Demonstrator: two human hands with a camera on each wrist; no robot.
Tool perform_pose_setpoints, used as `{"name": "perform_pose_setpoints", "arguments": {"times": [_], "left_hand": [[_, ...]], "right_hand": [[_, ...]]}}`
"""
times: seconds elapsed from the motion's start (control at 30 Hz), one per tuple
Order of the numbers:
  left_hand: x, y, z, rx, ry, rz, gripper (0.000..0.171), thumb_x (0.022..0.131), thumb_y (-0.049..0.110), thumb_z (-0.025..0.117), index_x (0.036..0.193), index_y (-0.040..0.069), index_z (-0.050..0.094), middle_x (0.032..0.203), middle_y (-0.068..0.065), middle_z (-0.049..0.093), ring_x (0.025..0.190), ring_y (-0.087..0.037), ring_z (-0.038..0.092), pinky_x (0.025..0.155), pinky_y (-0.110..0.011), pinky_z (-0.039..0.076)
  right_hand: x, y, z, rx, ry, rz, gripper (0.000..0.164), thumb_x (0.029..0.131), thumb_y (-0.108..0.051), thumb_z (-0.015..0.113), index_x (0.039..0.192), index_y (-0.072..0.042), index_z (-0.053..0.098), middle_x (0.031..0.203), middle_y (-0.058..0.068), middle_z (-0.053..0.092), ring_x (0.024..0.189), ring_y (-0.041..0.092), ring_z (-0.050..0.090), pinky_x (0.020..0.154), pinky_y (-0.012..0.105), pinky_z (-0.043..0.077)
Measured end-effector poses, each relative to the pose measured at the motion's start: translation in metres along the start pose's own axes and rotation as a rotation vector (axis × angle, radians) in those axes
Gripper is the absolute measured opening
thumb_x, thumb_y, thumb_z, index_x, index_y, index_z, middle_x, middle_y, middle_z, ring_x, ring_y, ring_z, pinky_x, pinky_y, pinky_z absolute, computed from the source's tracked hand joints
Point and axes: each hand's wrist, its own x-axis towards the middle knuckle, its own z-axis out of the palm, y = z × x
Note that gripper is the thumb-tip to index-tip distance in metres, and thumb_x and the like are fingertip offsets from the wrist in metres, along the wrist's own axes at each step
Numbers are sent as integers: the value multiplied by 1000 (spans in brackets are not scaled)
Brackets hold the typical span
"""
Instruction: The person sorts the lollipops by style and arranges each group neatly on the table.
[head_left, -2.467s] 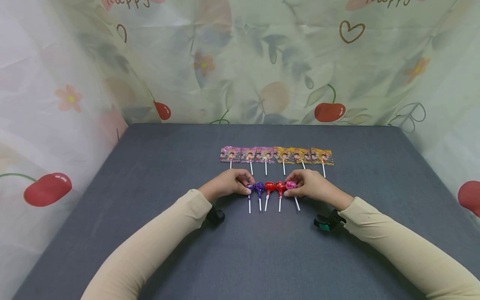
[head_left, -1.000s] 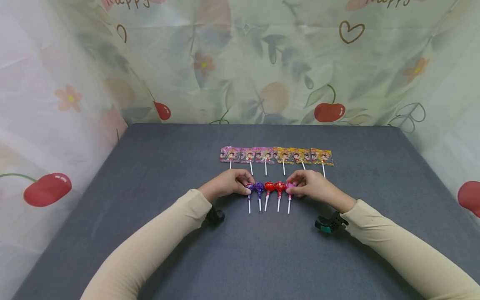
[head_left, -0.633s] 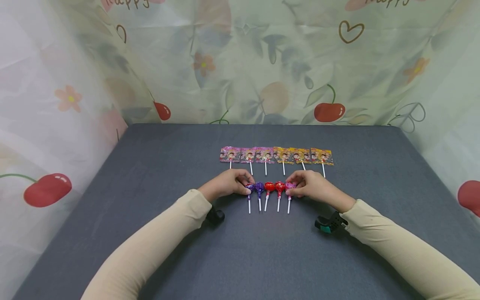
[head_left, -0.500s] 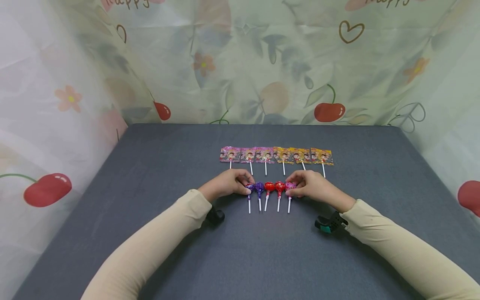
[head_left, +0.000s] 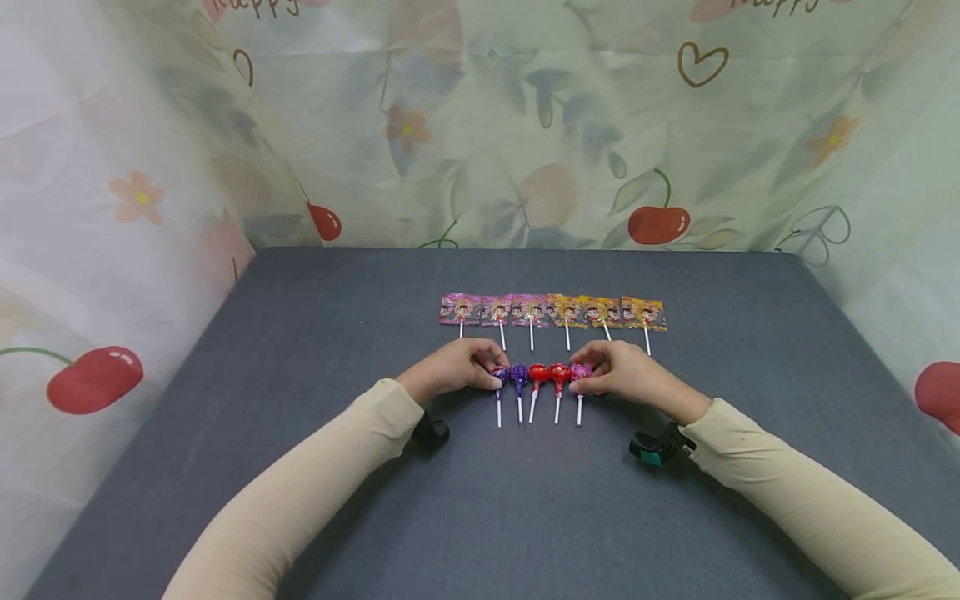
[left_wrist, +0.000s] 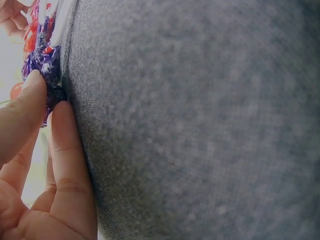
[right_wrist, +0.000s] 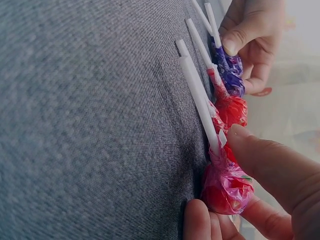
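Observation:
Five-in-a-row is avoided here; several round lollipops lie side by side with white sticks toward me. My left hand (head_left: 459, 367) pinches the purple lollipop (head_left: 500, 374) at the left end, its thumb on the wrapper in the left wrist view. Beside it lie another purple lollipop (head_left: 519, 375) and two red lollipops, one at the middle of the row (head_left: 538, 374). At the right end my right hand (head_left: 630, 372) holds the pink lollipop (right_wrist: 227, 187) between thumb and fingers. Its thumb tip overlaps the neighbouring red lollipop (right_wrist: 232, 110) in the right wrist view.
Behind the hands runs a row of flat-wrapped lollipops, pink packets (head_left: 496, 310) on the left and orange packets (head_left: 643, 313) on the right. All lie on a dark grey table (head_left: 360, 308). A patterned curtain (head_left: 480, 150) stands around the back and sides.
The pink lollipop's stick has swung left from a slant to nearly straight, in line with the others. The right hand has shifted slightly; the left hand keeps its place.

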Motion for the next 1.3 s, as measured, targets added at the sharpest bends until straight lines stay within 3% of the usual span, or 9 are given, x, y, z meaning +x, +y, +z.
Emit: {"name": "perform_pose_setpoints", "arguments": {"times": [0.73, 0.87, 1.03, 1.17, 1.3], "left_hand": [[2, 0, -2, 0, -1, 23, 25, 83, 5, 75, 106, 9, 68, 89, -4, 59, 79, -14, 51, 65, -22, 42], [2, -2, -3, 2, -7, 34, 29, 82, 5, 76, 110, 9, 68, 92, -5, 61, 81, -14, 53, 65, -23, 43], [-3, -1, -7, 17, 3, 24, 37, 83, 10, 77, 118, 11, 63, 99, -8, 62, 85, -16, 57, 69, -25, 48], [-16, 8, -13, 75, 51, 20, 43, 88, 20, 73, 126, 10, 56, 108, -11, 62, 88, -20, 63, 74, -31, 53], [-32, 24, -17, 227, 177, 66, 46, 94, 30, 65, 134, 11, 51, 124, -13, 58, 107, -26, 61, 88, -41, 51]], "right_hand": [[2, 3, 0, 16, -9, 11, 50, 81, -36, 79, 121, -11, 63, 104, 8, 65, 79, 15, 59, 64, 29, 46], [0, 2, 0, 15, -3, 10, 49, 81, -36, 78, 120, -11, 63, 108, 10, 65, 85, 17, 61, 70, 31, 49], [-3, -3, -4, -23, 30, -6, 47, 85, -35, 74, 122, -9, 61, 117, 16, 64, 101, 27, 64, 83, 42, 53], [-11, -13, -8, -71, 95, -70, 46, 89, -28, 71, 126, -5, 58, 125, 19, 61, 113, 34, 60, 92, 50, 49], [-22, -30, -12, -109, 175, -146, 51, 90, -29, 69, 133, -5, 53, 133, 18, 54, 121, 36, 52, 97, 52, 45]]}}
